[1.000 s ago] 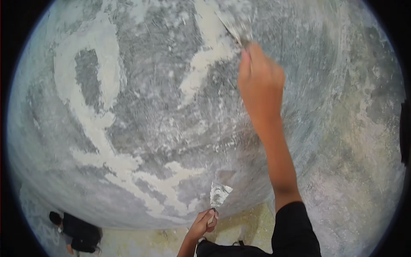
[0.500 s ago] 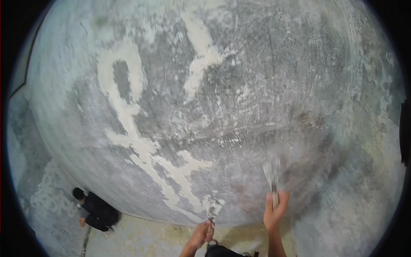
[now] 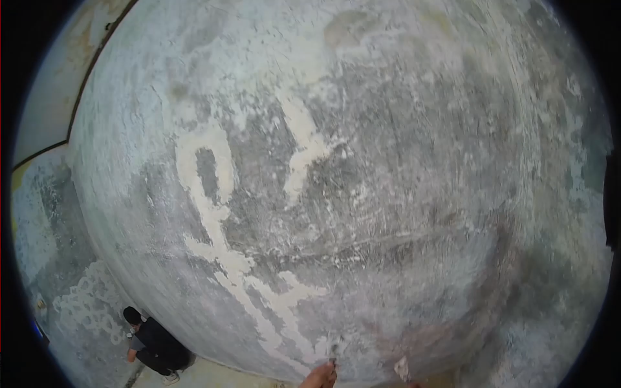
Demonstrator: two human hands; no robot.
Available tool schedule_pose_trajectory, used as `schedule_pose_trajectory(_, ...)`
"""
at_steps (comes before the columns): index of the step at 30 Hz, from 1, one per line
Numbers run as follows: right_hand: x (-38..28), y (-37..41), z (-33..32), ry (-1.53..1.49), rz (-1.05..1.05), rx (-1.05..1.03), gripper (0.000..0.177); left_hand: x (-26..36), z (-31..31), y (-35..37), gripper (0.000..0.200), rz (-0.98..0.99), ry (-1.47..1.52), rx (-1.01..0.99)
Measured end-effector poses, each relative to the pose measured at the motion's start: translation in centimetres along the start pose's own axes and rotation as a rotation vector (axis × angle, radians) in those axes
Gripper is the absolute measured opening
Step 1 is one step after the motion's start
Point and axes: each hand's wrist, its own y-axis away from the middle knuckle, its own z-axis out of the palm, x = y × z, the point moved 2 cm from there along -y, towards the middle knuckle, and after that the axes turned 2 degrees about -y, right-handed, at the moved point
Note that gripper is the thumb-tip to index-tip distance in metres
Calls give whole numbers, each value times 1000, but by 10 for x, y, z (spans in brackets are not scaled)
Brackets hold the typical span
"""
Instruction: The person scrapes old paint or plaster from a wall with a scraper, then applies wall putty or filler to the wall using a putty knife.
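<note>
A grey plastered wall (image 3: 388,213) fills most of the view, with pale cream filler patches (image 3: 217,239) in branching strips. At the bottom centre my left hand (image 3: 318,376) is closed round the thin handle of a putty knife (image 3: 334,357). Its blade lies close to the wall beside the lowest filler strip; contact cannot be made out. Only a sliver of my right hand (image 3: 414,385) shows at the bottom edge. Just above it is the pale blade of a second putty knife (image 3: 402,368), its handle hidden below the frame.
At the lower left another person (image 3: 158,346) in dark clothes crouches on the floor by the wall. An adjoining wall section (image 3: 90,297) there bears looping pale patches. A dark seam (image 3: 81,107) runs along the upper left. Pale floor (image 3: 233,375) shows below.
The view has tilted upward, so the wall and the person appear lower. My right hand and its putty knife have dropped to the bottom edge; my left hand also sits lower in view.
</note>
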Motion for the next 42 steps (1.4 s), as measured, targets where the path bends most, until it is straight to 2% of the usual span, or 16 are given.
schedule_pose_trajectory(1,-1,-14,-1,-57,31,-70,28,-38,-47,-37,31,-136,33,-41)
schedule_pose_trajectory(2,-67,-14,0,-253,203,-160,21,-12,-32,-35,34,-50,24,0)
schedule_pose_trajectory(4,-149,-13,10,-342,104,-197,27,40,-13,-26,43,147,-159,31)
schedule_pose_trajectory(5,-191,-16,13,-412,64,-267,25,55,-15,-27,45,256,-211,-16)
schedule_pose_trajectory(6,-220,-20,20,-542,5,-355,22,73,-6,-20,47,314,-196,38)
schedule_pose_trajectory(8,-280,-27,25,-548,-148,-384,20,110,19,4,46,320,-70,-29)
schedule_pose_trajectory(10,-316,-35,26,-545,-216,-437,26,124,31,27,45,302,-19,-91)
schedule_pose_trajectory(14,-332,-38,31,-580,-313,-480,27,135,38,45,44,350,-152,-168)
schedule_pose_trajectory(22,-324,-32,33,-582,-361,-472,22,136,29,56,43,226,-289,-82)
schedule_pose_trajectory(25,-320,-38,28,-503,-428,-482,21,140,22,56,41,201,-348,-100)
schedule_pose_trajectory(28,-310,-46,19,-403,-621,-477,19,144,15,53,41,195,-383,-140)
schedule_pose_trajectory(31,-312,-46,17,-246,-669,-572,17,148,18,46,41,220,-425,-152)
schedule_pose_trajectory(35,-317,-42,23,-137,-644,-649,18,151,24,43,41,299,-464,-22)
schedule_pose_trajectory(37,-313,-42,28,-133,-605,-699,18,148,23,39,43,433,-388,80)
schedule_pose_trajectory(39,-314,-43,29,-227,-497,-597,19,147,20,34,47,549,-351,165)
schedule_pose_trajectory(42,-319,-37,27,-438,-326,-450,22,138,14,33,45,530,-343,53)
